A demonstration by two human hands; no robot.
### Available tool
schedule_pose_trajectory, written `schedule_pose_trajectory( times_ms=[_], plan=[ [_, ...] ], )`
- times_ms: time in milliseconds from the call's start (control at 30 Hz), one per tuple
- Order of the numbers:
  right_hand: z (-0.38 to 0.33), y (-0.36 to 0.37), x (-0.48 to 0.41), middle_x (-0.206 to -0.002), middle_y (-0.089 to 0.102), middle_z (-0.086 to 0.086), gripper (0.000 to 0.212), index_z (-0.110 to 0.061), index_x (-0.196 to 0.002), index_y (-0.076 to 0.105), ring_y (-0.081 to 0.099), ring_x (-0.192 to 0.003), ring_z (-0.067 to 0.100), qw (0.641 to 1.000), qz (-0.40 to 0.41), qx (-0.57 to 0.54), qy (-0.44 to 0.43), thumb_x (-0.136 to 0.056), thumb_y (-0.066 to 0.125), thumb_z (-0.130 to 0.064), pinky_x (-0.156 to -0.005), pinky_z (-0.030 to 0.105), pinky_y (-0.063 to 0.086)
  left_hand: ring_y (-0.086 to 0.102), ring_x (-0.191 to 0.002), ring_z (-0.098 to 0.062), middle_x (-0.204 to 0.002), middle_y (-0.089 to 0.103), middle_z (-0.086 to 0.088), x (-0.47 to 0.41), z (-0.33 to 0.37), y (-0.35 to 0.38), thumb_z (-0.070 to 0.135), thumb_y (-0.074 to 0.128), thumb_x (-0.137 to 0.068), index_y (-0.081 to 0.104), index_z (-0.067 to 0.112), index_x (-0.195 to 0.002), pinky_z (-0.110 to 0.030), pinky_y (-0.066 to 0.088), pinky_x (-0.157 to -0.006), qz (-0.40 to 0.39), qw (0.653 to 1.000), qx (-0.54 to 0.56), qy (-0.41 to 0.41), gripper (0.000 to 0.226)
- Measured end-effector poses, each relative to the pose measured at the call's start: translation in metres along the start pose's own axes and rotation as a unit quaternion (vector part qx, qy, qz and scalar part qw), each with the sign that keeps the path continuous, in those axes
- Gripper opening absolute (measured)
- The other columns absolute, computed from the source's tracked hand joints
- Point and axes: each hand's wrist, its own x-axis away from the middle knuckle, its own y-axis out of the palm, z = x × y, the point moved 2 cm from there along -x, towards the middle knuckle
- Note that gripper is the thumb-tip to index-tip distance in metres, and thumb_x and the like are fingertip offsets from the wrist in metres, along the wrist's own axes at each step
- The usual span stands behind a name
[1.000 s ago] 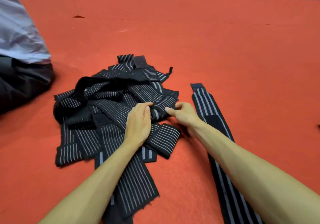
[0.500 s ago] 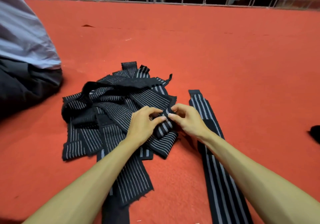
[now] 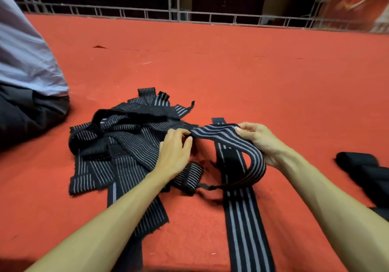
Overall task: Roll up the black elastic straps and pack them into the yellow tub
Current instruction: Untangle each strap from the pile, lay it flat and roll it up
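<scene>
A: Where does it lie?
B: The striped strap (image 3: 219,136) runs left to right between my hands, beside the pile (image 3: 117,137). My left hand (image 3: 174,152) pinches it with thumb and forefinger, my right hand (image 3: 262,143) curls round it, and the tail loops under that wrist to the carpet (image 3: 231,71).
A: Which end starts the roll?
B: The left, I judge; the yellow tub is out of view

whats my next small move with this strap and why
Likely draw the strap clear of the pile and taut: the left hand pinches it at the pile's edge, the right hand grips it further along, and the rest sags in a loop. It isn't rolled yet.
</scene>
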Motion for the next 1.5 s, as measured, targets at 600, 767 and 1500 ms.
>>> schedule_pose_trajectory(
  times_ms=[600, 767, 1500],
  plan=[
    [0.029, -0.05, 0.08, -0.084, 0.072, 0.007, 0.015, -0.006, -0.101, 0.063, 0.07, -0.072, 0.016, 0.941, -0.219, 0.134, 0.221, -0.086, 0.063, -0.004, -0.064, 0.025, 0.057, 0.065, -0.098, -0.026, -0.115, 0.061, -0.012, 0.041, 0.027, 0.066, 0.015, 0.076, -0.077, 0.046, 0.027, -0.118, -0.046, 0.054, -0.09, -0.012, 0.889, 0.361, -0.281, 0.052],
    [0.043, -0.038, 0.06, -0.069, 0.059, 0.002, 0.012, -0.01, -0.081, 0.066, 0.053, -0.063, 0.014, 0.855, -0.161, 0.447, 0.208, -0.092, 0.06, -0.011, -0.058, 0.025, 0.045, 0.067, -0.077, -0.023, -0.096, 0.066, -0.011, 0.051, 0.004, 0.049, 0.015, 0.066, -0.087, 0.052, 0.012, -0.125, -0.041, 0.056, -0.081, -0.133, 0.947, 0.169, -0.239, 0.041],
    [0.096, 0.086, -0.091, -0.099, 0.069, -0.006, 0.039, -0.027, -0.092, 0.067, 0.061, -0.098, 0.018, 0.907, 0.166, 0.383, 0.056, -0.087, 0.053, -0.063, -0.091, 0.039, 0.047, 0.06, -0.095, -0.01, -0.104, 0.071, 0.001, -0.005, -0.079, 0.001, 0.013, 0.054, -0.097, 0.072, 0.011, -0.108, -0.003, 0.032, -0.082, 0.086, 0.995, -0.03, -0.029, 0.021]
  ],
)
